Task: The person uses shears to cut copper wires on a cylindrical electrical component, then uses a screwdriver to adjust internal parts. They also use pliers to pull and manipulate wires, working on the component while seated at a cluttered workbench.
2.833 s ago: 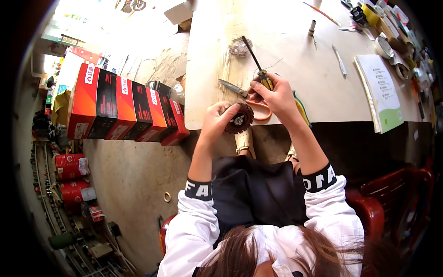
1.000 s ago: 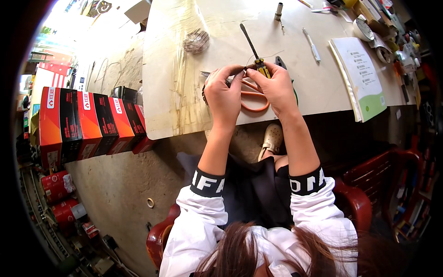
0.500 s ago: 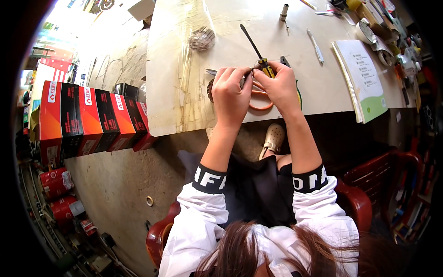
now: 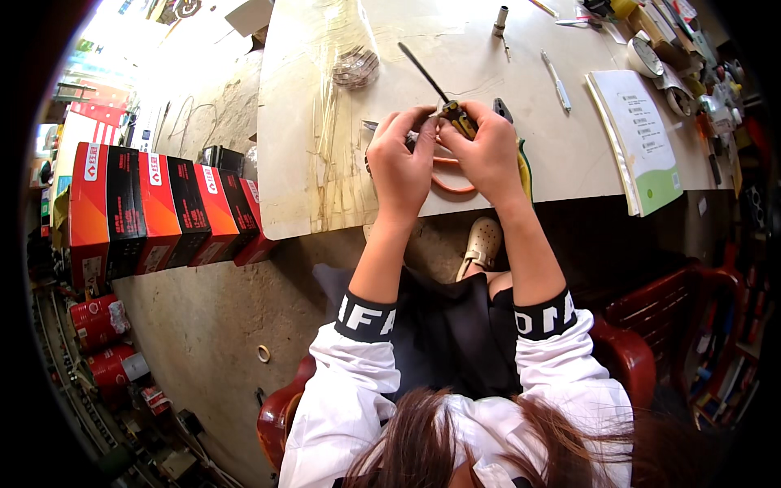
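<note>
My right hand (image 4: 492, 159) is closed round the yellow and black handle of a screwdriver (image 4: 459, 119), whose dark shaft points up and to the left over the table. Close beside it, my left hand (image 4: 400, 171) is closed with thumb and fingertips together. Whatever it pinches is hidden or too small to name. Under the hands lies an orange loop-shaped handle (image 4: 452, 190), partly covered. Pliers with green and yellow grips (image 4: 523, 163) rest just right of my right hand.
On the table (image 4: 301, 106) are a round coil (image 4: 355, 67), a white pen (image 4: 556, 81), a metal cylinder-shaped piece (image 4: 500, 22) and a notebook (image 4: 639, 138). Clutter crowds the right edge. Red and black boxes (image 4: 106, 211) stand at the left. A red chair (image 4: 285, 407) is round me.
The screwdriver has swung slightly to the left in my right hand. My left hand has shifted a little left and down, and the fingertips have drawn slightly apart from the right hand's.
</note>
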### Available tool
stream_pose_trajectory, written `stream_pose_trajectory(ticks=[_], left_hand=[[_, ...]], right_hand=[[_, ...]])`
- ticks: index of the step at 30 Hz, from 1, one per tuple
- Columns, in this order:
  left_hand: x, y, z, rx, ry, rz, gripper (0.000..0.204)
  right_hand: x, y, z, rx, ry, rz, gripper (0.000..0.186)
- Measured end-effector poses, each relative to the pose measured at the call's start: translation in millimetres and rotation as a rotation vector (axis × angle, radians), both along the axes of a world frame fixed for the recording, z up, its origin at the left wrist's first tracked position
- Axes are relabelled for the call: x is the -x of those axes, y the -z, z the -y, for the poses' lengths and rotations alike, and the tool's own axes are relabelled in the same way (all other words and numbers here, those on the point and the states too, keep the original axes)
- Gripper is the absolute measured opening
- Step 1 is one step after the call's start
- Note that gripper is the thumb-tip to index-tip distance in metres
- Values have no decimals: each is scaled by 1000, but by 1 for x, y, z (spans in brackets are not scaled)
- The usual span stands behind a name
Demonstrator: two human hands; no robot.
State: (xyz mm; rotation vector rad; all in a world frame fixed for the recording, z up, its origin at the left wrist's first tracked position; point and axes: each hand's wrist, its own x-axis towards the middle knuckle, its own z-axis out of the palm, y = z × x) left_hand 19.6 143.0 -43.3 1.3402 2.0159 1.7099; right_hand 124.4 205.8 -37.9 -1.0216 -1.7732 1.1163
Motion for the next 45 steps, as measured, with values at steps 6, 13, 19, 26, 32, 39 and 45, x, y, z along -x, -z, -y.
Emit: stream_pose_trajectory(ticks=[6,13,19,26,32,39,45], left_hand=[[10,-1,2,-129,77,512,13],[28,-5,12,-178,134,1063,16],[39,-6,16,-77,304,1060,14],[34,-12,15,-31,303,1046,16],[33,-8,12,-40,308,987,15],[26,-12,8,-20,189,953,16],[14,-13,1,-42,62,942,14]], right_hand=[[9,-3,12,215,-93,-225,17],[15,-9,15,457,-59,-419,18],[12,4,6,630,-295,-405,23],[10,2,-2,667,-433,-436,21],[11,13,-7,600,-454,-462,20],[12,2,-1,392,-266,-346,11],[15,-9,11,-42,-25,-61,11]])
